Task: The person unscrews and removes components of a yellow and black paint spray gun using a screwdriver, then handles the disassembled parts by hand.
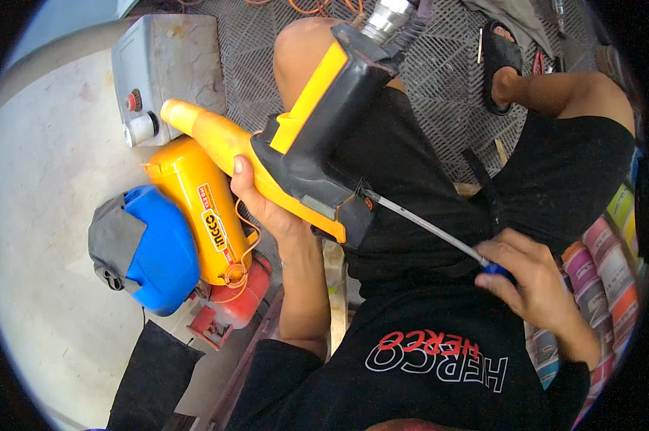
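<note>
A yellow and black power tool [306, 154] lies tilted across my lap, and its metal nose [388, 18] points up and away. My left hand [267, 208] is closed around the yellow housing from below, the thumb resting on its side. In my right hand [529, 276] is a long screwdriver [432, 228] with a blue handle, mostly covered by the fingers. The screwdriver's tip meets the black end of the housing near a small orange-marked spot. Whether it sits in a screw is too small to tell.
Left of my lap stand a yellow tank [199, 208], a blue container [155, 248] partly covered in grey, a red tank [242, 298] and a grey jerrycan [184, 72]. A patterned mat [439, 79] covers the floor ahead. Colourful rolled bundles [597, 287] lie at the right.
</note>
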A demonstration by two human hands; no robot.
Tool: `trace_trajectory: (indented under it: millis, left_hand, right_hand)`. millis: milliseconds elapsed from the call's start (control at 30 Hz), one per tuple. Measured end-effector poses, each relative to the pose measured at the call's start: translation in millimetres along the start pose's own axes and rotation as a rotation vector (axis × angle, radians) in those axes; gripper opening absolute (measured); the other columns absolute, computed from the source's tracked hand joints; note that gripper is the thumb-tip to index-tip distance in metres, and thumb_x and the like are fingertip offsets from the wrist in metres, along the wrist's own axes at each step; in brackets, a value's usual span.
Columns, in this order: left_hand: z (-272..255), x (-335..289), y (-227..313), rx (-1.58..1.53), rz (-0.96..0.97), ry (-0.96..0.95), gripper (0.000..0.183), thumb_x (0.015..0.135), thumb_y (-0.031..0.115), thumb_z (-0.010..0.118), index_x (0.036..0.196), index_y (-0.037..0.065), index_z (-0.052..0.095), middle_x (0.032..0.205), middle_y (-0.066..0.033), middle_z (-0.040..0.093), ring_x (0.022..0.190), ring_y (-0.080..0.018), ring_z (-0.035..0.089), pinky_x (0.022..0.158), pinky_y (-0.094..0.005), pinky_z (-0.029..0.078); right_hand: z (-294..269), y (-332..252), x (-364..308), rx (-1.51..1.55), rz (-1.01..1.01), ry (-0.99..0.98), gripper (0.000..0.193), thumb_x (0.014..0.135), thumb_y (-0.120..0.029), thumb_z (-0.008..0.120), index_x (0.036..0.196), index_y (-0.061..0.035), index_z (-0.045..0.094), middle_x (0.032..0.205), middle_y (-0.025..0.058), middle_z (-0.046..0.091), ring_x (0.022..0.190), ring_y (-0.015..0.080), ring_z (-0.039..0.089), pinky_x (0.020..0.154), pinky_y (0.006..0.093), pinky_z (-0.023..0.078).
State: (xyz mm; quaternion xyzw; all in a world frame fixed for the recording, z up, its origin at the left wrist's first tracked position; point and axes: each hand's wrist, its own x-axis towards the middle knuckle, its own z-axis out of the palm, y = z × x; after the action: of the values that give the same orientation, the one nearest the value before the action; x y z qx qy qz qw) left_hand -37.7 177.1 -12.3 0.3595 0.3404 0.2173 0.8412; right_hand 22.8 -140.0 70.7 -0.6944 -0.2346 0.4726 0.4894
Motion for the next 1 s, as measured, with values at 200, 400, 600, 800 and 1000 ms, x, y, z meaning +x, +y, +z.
trace_trajectory:
  millis: [200,400,600,800,1000]
  left_hand:
    - [10,-6,-1,0.065,0.010,0.087,0.052,0.094,0.046,0.056,0.122,0.002,0.055,0.112,-0.0163,0.068,0.102,-0.0255,0.069,0.094,-0.0371,0.055]
    - [-5,2,-2,0.004,-0.039,0.109,0.050,0.095,0.046,0.057,0.123,0.004,0.056,0.114,-0.0141,0.069,0.103,-0.0250,0.068,0.094,-0.0374,0.055]
    - [-3,4,2,0.002,-0.021,0.059,0.050,0.095,0.046,0.056,0.121,0.003,0.056,0.113,-0.0145,0.069,0.102,-0.0247,0.068,0.093,-0.0373,0.055]
    - [12,-7,3,0.072,0.012,0.102,0.050,0.095,0.046,0.056,0.119,0.003,0.056,0.109,-0.0148,0.069,0.099,-0.0237,0.069,0.090,-0.0361,0.056]
    - [-2,2,2,0.059,-0.036,0.104,0.049,0.095,0.046,0.056,0.120,0.003,0.056,0.108,-0.0139,0.069,0.097,-0.0231,0.069,0.088,-0.0352,0.056]
  right_hand:
    - [10,3,-5,-0.687,-0.039,0.272,0.030,0.086,-0.016,0.073,0.113,-0.0039,0.067,0.073,0.0085,0.054,0.059,0.0227,0.056,0.051,0.0343,0.046]
    - [-15,6,9,1.015,0.677,-0.379,0.025,0.105,-0.018,0.050,0.121,-0.0006,0.057,0.070,0.0024,0.056,0.054,0.0071,0.051,0.049,0.0233,0.045]
    - [-14,-11,3,0.302,0.216,-0.224,0.031,0.088,-0.010,0.073,0.115,-0.0035,0.060,0.075,0.0080,0.057,0.067,0.0222,0.061,0.060,0.0380,0.050]
    - [4,-11,-4,-0.768,0.020,0.199,0.044,0.082,-0.018,0.074,0.124,-0.0083,0.065,0.077,0.0102,0.053,0.067,0.0281,0.059,0.054,0.0397,0.047]
    - [-12,12,8,0.312,0.326,-0.175,0.036,0.096,-0.020,0.065,0.128,-0.0073,0.061,0.068,0.0067,0.053,0.055,0.0157,0.052,0.048,0.0305,0.043]
